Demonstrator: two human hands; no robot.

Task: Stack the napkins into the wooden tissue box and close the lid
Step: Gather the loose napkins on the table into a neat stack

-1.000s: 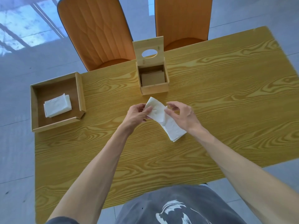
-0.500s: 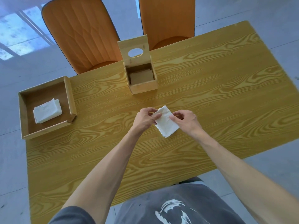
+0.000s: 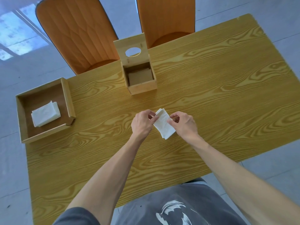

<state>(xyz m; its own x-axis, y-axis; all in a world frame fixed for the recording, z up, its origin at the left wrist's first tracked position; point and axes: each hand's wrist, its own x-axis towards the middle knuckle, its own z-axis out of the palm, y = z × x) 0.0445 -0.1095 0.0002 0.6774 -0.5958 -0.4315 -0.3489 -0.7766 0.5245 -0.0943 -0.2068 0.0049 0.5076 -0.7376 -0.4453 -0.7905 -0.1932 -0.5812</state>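
Observation:
A folded white napkin is held between both hands just above the middle of the table. My left hand pinches its left edge and my right hand pinches its right edge. The wooden tissue box stands beyond the hands at the far edge. Its lid, with a round hole, stands upright and open. Inside I see only a brown board at the bottom. A stack of white napkins lies in the wooden tray at the left.
The wood-grain table stretches right of the hands. Two orange chairs stand behind the far edge, close to the tissue box. The tray overhangs the table's left edge.
The napkin was folded smaller between the hands, from a long strip to a compact rectangle. Both hands stayed in front of the box.

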